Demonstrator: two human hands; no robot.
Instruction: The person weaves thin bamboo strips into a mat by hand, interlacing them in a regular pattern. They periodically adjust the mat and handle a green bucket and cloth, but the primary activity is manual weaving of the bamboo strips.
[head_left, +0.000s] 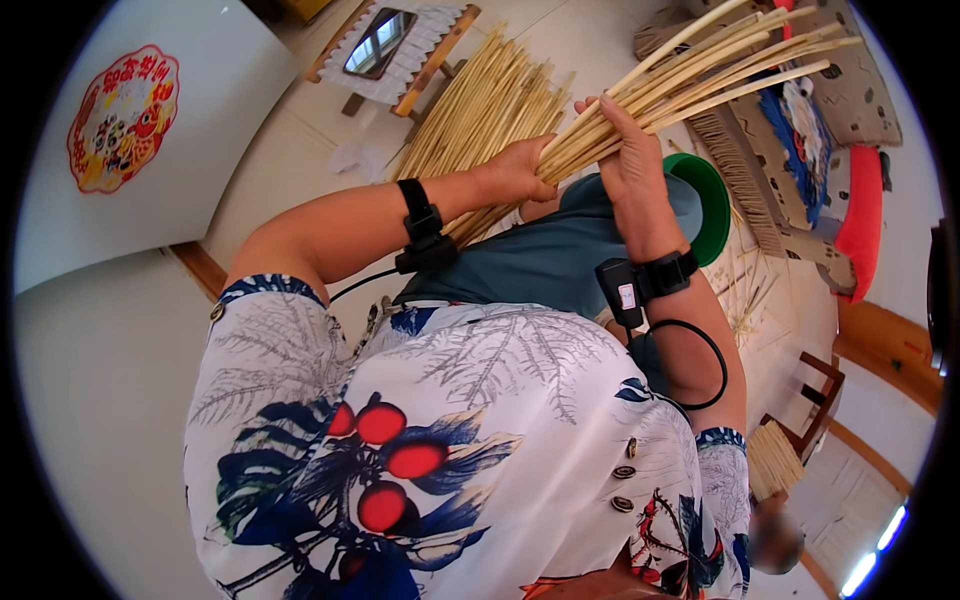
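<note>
Nearest the camera is the person's printed shirt [450, 440], white with blue leaves and red fruit, filling the lower centre of the view. All positions below are given relative to the bundle of pale reed stalks [690, 75] held in front of the body.

Left of the bundle, a round red and yellow paper decoration [122, 118] is fixed to a white panel. Nearer the bundle, a small wooden stool with a woven seat [392, 48] stands on the floor. A loose pile of the same stalks [480, 120] lies on the floor just left of and below the bundle.

The left hand [518, 168] is clenched around the lower end of the bundle. The right hand [625, 150] wraps the bundle just above it, fingers curled over the stalks. Each forearm carries a black strap-mounted device with a cable. The bundle slants up and to the right, its free ends fanning out.

Right of the bundle, a green round basin [715, 205] sits partly hidden behind the right forearm, beside a woven mat section [745, 180] and scattered stalks.

Risk assessment: the fanned upper ends are unrestrained; if either grasp slackens, individual stalks could slide out and fall. Tilting the bundle further could let stalks snag the mat. The wrist cables could catch on protruding stalk ends.
</note>
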